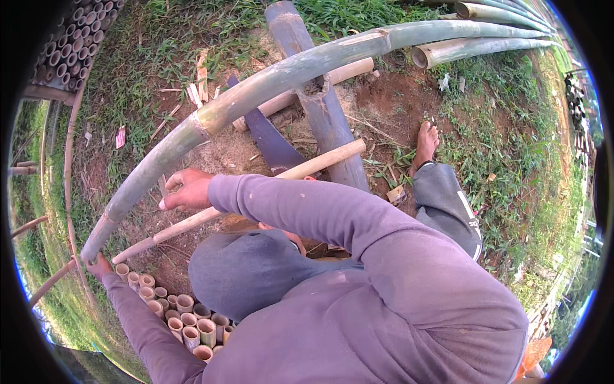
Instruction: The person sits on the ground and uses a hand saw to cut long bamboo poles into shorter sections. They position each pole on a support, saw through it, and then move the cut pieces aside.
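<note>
A long green-grey bamboo pole (pixel 256 89) arches across the view, resting over a thick grey log (pixel 320 102). At the pole's lower left end my left hand (pixel 100 267) is closed around its tip. My right hand (pixel 187 189) hovers just right of the pole, thumb and fingers apart, with nothing visible between them. Under the pole lies a broad dark blade (pixel 268 137), like a saw's; its handle is hidden by my right arm. A thinner pale bamboo stick (pixel 185 224) runs below my right hand. Several short cut bamboo tubes (pixel 185 320) stand close to my left forearm.
Another pale bamboo piece (pixel 348 70) lies beneath the pole. More long poles (pixel 480 51) are at the upper right. A rack of cut tubes (pixel 73 45) stands upper left. My bare foot (pixel 425 142) rests on soil at right; wood scraps (pixel 202 73) lie beyond the pole.
</note>
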Available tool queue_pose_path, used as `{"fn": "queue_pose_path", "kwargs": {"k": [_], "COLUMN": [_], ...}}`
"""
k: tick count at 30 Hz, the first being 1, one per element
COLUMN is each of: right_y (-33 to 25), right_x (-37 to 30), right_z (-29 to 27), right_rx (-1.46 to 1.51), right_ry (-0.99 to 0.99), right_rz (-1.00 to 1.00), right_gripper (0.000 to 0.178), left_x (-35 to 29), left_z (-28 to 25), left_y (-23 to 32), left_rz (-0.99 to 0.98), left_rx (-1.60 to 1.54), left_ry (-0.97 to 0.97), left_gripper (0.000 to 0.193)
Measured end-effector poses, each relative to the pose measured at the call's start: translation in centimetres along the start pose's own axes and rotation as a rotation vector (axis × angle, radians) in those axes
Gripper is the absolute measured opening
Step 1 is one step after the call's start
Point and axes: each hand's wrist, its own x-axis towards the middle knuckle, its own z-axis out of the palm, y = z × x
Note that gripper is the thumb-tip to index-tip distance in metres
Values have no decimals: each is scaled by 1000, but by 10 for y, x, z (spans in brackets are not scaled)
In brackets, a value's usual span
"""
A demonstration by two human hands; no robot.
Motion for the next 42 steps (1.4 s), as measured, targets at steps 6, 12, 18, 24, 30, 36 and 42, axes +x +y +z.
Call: {"fn": "queue_pose_path", "kwargs": {"k": [6, 12, 18, 24, 30, 36, 42], "right_y": [49, 129, 150, 132, 138, 107, 62], "right_x": [-141, -306, -326, -240, -220, -216, -176], "right_z": [-59, -136, -121, -84, -108, -142, -155], "right_rx": [-510, -805, -925, -1557, -1523, -1445, -1578], "right_ry": [258, 727, 885, 646, 481, 387, 353], "right_rz": [-48, 390, 301, 19, -169, -470, -580], "right_gripper": [66, 62, 54, 76, 60, 60, 72], "left_x": [-210, -309, -350, -390, -368, -330, -283], "left_z": [70, 107, 126, 149, 104, 39, 59], "left_y": [102, 188, 213, 161, 165, 226, 236], "left_rz": [510, 695, 800, 1073, 1198, 1191, 1211], "left_rx": [-238, -350, -272, 17, -121, -169, -123], "left_ry": [-162, -277, -791, -599, -446, -379, -370], "left_gripper": [83, 84, 67, 32, 34, 47, 49]}}
